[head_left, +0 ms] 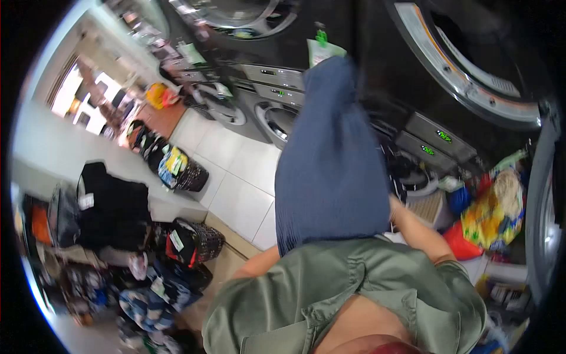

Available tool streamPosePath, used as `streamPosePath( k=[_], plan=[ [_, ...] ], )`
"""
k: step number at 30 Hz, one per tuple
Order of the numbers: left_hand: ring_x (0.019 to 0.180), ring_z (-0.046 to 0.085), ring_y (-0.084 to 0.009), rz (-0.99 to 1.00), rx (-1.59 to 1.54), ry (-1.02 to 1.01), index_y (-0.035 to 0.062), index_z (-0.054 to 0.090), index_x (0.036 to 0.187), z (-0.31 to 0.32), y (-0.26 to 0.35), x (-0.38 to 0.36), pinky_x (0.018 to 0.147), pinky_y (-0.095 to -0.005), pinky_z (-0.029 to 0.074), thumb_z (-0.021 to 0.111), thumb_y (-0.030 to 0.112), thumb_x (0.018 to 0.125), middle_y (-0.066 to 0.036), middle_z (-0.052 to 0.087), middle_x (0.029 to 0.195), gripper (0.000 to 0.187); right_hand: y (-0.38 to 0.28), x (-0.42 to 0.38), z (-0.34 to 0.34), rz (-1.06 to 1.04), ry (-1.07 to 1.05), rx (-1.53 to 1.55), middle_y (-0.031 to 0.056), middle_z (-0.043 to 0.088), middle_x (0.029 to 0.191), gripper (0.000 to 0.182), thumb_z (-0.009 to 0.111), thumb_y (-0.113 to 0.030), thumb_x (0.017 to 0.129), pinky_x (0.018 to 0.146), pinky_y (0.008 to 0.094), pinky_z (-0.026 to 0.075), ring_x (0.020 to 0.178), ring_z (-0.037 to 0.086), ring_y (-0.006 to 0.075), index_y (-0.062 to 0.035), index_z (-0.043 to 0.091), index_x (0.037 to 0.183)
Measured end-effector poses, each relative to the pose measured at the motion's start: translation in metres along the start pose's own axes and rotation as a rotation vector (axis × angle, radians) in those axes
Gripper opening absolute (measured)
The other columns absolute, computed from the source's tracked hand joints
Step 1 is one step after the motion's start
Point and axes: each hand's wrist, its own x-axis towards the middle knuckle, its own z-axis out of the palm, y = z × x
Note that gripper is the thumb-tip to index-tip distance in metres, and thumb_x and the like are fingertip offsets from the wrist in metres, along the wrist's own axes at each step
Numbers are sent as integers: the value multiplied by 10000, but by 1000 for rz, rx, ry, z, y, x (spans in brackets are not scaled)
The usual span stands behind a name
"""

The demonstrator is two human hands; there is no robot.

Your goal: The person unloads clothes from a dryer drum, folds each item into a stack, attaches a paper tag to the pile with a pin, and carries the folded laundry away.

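Note:
A slate-blue garment (333,171) with a crinkled texture hangs spread in front of my chest, narrowing toward its far end and slightly blurred there. Its wide near edge lies against my green shirt. My right hand (393,210) is at the garment's right edge, where only the wrist area shows and the fingers are hidden behind the cloth. On the other side my left forearm (257,264) runs behind the garment, which covers the left hand entirely. Whether either hand grips the cloth cannot be seen.
Stacked dark machines with round doors line the far side; one open door (545,194) stands at right. Below it sits a colourful bag (495,206) of laundry. Several baskets, including a dark one (193,177), and a clothes pile (115,206) are at left. White floor tiles (227,192) lie between.

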Motion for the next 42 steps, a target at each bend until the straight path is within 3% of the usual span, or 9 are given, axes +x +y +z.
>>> streamPosePath(
  k=[4,6,12,21,28,34,37,39,42],
  plan=[
    [1030,431,-297,-33,-133,232,18,397,974,-25,-10,-23,956,-460,282,461,337,816,-176,462,1101,362,80,-62,-24,246,-77,272,97,446,1257,638,375,-486,876,934,321,377,1100,474,210,18,347,1266],
    [1074,406,-298,-19,-225,290,15,376,1045,-32,-3,-28,967,-456,279,433,377,827,-176,438,1148,426,63,-70,-11,317,8,-519,101,542,1121,504,534,-349,844,844,291,417,958,531,168,36,470,1163],
    [1204,332,-303,18,-550,206,6,312,1259,-38,25,-6,999,-443,268,347,497,859,-176,365,1289,634,76,-77,-61,-234,475,34,82,602,958,340,641,-200,773,850,295,410,902,559,174,13,547,1020],
    [1096,476,-236,-135,490,170,-46,389,1204,47,80,121,948,-377,352,658,190,734,-137,483,1196,591,20,-140,-8,-525,799,-475,-9,593,798,245,605,-228,804,711,242,423,753,526,80,-15,593,924],
    [890,538,-115,-610,877,382,-25,522,1062,-61,-1,78,826,-259,408,646,60,727,-59,592,998,367,147,-141,-83,-370,1247,-329,70,549,972,337,654,-175,741,811,283,391,868,507,162,38,550,981],
    [779,558,-128,-972,901,538,10,549,989,-197,-87,74,708,-261,452,626,99,759,-56,610,881,258,230,-115,-212,355,1262,306,68,606,813,318,667,-225,736,580,330,455,663,572,174,-6,564,942],
    [801,573,-169,-995,853,677,28,530,1043,-244,-105,152,690,-269,455,619,194,775,-81,597,950,328,218,-72,-316,-304,1189,328,77,585,700,243,629,-222,770,433,257,443,562,578,159,-37,541,900],
    [798,571,-171,-549,815,713,6,489,1077,-263,-124,205,681,-318,459,632,254,764,-102,581,988,424,146,-40,-339,-354,1396,235,74,579,674,329,640,-227,762,350,233,393,421,523,146,-12,533,986],
    [1033,472,-292,33,1407,891,-17,346,1203,-275,-170,276,861,-389,389,630,321,755,-190,470,1116,629,97,25,-374,-358,1997,-799,181,444,1185,752,675,-422,664,902,460,349,1128,404,303,-60,362,1243]
  ],
)
